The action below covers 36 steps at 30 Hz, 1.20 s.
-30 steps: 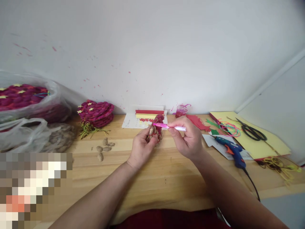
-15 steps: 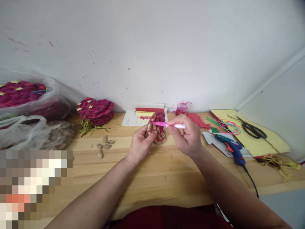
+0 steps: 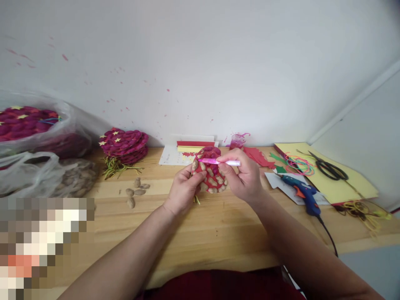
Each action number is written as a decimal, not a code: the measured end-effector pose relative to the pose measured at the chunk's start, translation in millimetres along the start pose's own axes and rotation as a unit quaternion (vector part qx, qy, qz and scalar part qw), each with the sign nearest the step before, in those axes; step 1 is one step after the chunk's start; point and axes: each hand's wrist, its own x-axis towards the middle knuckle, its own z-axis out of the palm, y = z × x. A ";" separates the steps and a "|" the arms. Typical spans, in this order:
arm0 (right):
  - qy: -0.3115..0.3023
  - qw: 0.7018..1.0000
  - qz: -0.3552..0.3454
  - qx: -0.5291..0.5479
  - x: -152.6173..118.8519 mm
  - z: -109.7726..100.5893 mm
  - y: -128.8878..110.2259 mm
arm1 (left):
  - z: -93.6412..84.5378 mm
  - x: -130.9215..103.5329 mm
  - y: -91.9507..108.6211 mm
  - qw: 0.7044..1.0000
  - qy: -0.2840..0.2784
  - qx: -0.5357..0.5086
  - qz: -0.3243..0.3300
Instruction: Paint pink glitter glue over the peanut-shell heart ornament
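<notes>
My left hand (image 3: 185, 188) grips the lower left edge of a red paper piece covered with peanuts (image 3: 213, 180). The peanuts at its top are coloured magenta; those on the left and bottom are bare tan. Yellow-green strands stick out below it. In my right hand (image 3: 245, 175) is a paintbrush (image 3: 226, 162), white at the handle and stained pink toward the tip. Its tip points left and meets the peanuts near the upper left edge, though exact contact is hard to make out. Several loose peanuts (image 3: 139, 192) lie to the left of my left hand.
A stack of magenta peanut pieces (image 3: 125, 146) stands left, beside plastic bags (image 3: 67, 125). Behind my hands are a paper sheet (image 3: 167, 156) and a pink-stained cup (image 3: 236, 141). A glue gun (image 3: 301, 191), scissors (image 3: 331, 168) and yellow sheets (image 3: 353, 183) lie right.
The peanut piece has turned to face me more, showing more of its red surface and the strands below. The brush and right hand have shifted slightly left.
</notes>
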 end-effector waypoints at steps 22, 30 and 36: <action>0.035 0.997 0.047 0.053 -1.5 -1.2 17.8 | 1.3 -0.9 -0.1 1.000 -0.005 -0.013 -0.017; 0.019 0.998 0.035 0.042 -1.5 -0.8 17.5 | 0.9 -0.7 -0.7 1.000 -0.006 -0.010 -0.021; 0.021 0.998 0.043 0.043 0.3 -2.9 16.9 | 0.3 -1.8 2.4 0.999 0.011 -0.011 -0.030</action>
